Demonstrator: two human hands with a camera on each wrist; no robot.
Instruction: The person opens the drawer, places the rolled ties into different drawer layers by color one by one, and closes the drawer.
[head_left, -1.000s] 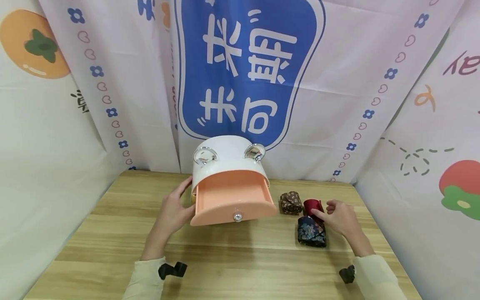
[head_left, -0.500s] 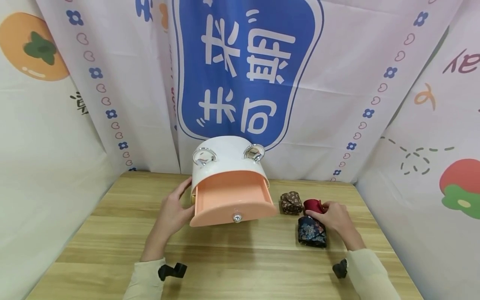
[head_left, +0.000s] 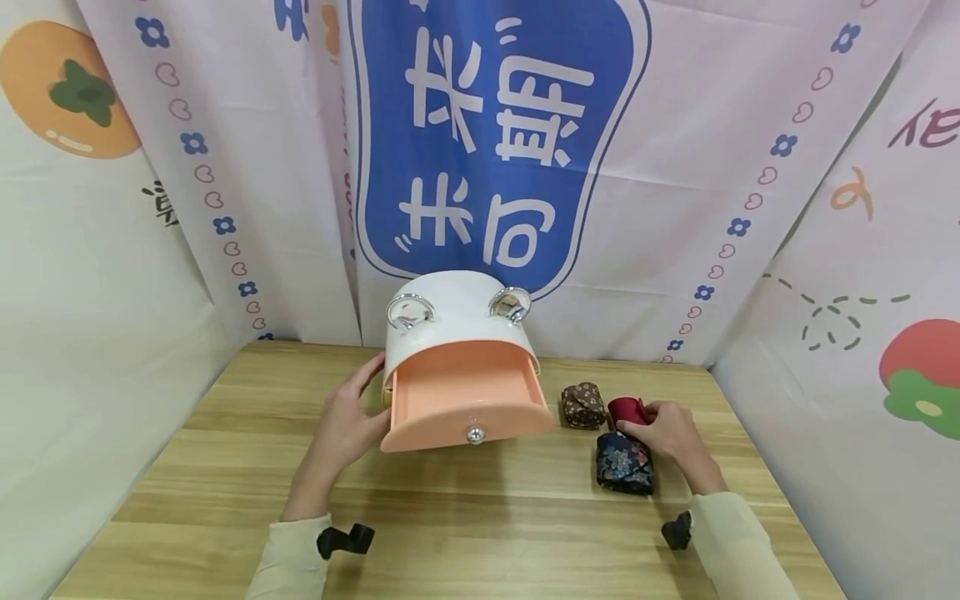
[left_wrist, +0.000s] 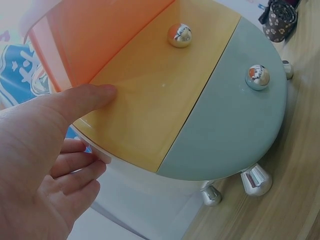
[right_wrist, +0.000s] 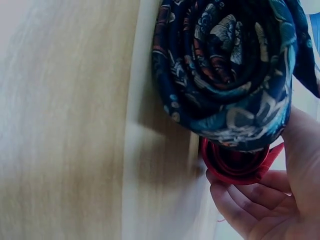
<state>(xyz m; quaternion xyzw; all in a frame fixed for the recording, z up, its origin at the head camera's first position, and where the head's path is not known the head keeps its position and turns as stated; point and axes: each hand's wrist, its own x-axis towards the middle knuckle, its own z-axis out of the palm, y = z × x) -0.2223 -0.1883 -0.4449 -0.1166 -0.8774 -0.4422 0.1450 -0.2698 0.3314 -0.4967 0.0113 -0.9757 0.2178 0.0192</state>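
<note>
A small white storage cabinet (head_left: 457, 304) has its peach top drawer (head_left: 465, 379) pulled out. In the left wrist view, its yellow drawer (left_wrist: 165, 85) and green drawer (left_wrist: 225, 120) are closed. My left hand (head_left: 347, 421) holds the cabinet's left side, thumb on the yellow front and fingers at the side wall. On the right, my right hand (head_left: 671, 433) grips a red rolled necktie (head_left: 624, 411). Just in front of it lies a dark blue floral rolled necktie (head_left: 624, 463), which partly covers the red roll in the right wrist view. A brown patterned rolled necktie (head_left: 582, 406) sits to its left.
The cabinet stands on short silver legs (left_wrist: 257, 180) on a wooden table (head_left: 450, 533). Round silver ears (head_left: 510, 305) stick out of its top. A printed cloth (head_left: 300, 167) hangs behind the table, with more cloth at both sides.
My right hand has moved left and closed its fingers on the red rolled necktie. My left hand and the cabinet have stayed in place.
</note>
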